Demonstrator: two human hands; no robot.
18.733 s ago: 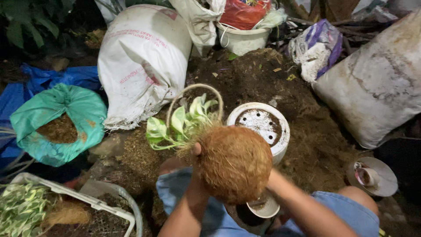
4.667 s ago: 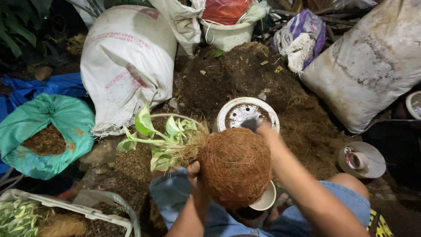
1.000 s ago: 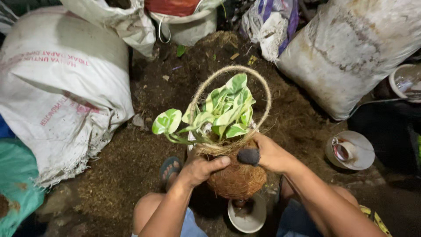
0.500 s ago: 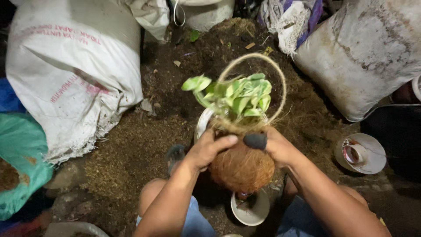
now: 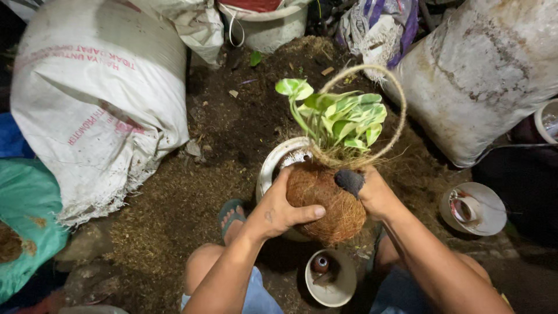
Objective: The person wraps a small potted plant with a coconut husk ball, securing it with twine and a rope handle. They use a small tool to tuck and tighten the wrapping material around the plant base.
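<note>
Both hands clasp the coconut-husk planter (image 5: 325, 200), left hand (image 5: 282, 210) and right hand (image 5: 372, 192) on opposite sides, now lifted upright, its variegated plant (image 5: 340, 119) on top.

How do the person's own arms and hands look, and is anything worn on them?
Both forearms are bare, with no sleeves. The left hand has a small dark mark on its back. The right hand wears a dark fabric cover on one fingertip. No rings or watch show.

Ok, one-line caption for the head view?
Both hands, left hand and right hand, cradle a coconut-husk planter of variegated leaves above soil.
</note>
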